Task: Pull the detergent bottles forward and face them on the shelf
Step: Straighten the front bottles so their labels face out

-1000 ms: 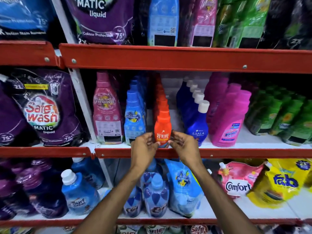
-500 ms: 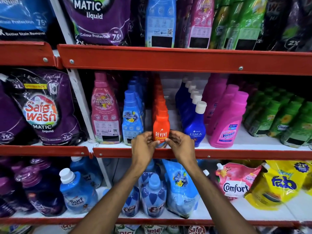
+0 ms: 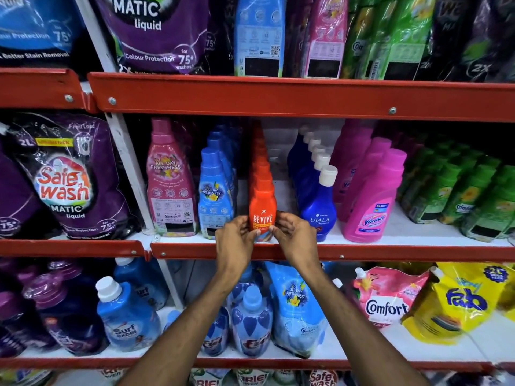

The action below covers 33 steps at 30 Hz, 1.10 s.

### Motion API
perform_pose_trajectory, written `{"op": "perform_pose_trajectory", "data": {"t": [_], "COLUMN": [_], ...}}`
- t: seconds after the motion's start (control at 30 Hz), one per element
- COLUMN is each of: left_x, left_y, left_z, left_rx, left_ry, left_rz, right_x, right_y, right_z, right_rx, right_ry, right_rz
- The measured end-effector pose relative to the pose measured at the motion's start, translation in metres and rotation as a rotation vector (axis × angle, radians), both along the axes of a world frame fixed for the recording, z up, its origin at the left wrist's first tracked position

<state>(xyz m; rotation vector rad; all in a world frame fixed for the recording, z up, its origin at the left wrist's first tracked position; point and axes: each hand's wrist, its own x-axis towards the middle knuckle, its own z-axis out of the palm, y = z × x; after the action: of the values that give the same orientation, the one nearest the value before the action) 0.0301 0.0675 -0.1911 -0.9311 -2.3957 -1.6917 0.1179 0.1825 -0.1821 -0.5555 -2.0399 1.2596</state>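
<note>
**Two hands on the orange bottle**

On the middle shelf (image 3: 331,251), many rows of bottles stand in lines that go from front to back. At the far left of this bay is a tall pink bottle (image 3: 170,181). Next come the light blue bottles (image 3: 214,195), then the orange row, then the dark blue bottles (image 3: 318,208) with white caps, then the bright pink bottles (image 3: 372,200), then the green ones (image 3: 473,197). Most front bottles sit close to the red lip, so a shopper can see them and reach them.

The orange bottle (image 3: 262,207) is at the very front of its row, right by the red lip. It stands straight up, with its cap on top and its bottom on the shelf. Its long side goes up and down. The word REVIVE faces out toward the person, so the front looks right. More orange bottles stand behind it in one line.

The left hand (image 3: 237,240) is on the left side of the bottle, down low. The right hand (image 3: 295,238) is on the right side, also low. The fingers of both hands are curled in, and the tips pinch the bottom part of the bottle from two sides. I think both hands hold it low so it can slide or turn a little and not tip over. It looks like the bottle is nearly in its place, and the hands are just setting it straight.
</note>
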Motion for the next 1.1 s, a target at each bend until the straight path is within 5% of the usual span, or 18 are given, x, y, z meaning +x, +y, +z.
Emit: {"op": "perform_pose_trajectory", "data": {"t": [0.33, 0.53, 0.73, 1.1], "left_x": [0.007, 0.043, 0.079, 0.079], "left_y": [-0.001, -0.002, 0.045, 0.082], "left_z": [-0.003, -0.006, -0.001, 0.007], "left_rx": [0.033, 0.227, 0.211, 0.147], "left_ry": [-0.014, 0.147, -0.002, -0.141], "left_rz": [0.035, 0.175, -0.008, -0.062], "right_x": [0.007, 0.056, 0.089, 0.08], "right_y": [-0.003, 0.01, 0.045, 0.075], "right_z": [-0.001, -0.01, -0.009, -0.013], "right_rx": [-0.026, -0.011, -0.005, -0.055], "right_ry": [0.035, 0.176, 0.238, 0.138], "right_rz": [0.01, -0.211, -0.426, -0.164]}}
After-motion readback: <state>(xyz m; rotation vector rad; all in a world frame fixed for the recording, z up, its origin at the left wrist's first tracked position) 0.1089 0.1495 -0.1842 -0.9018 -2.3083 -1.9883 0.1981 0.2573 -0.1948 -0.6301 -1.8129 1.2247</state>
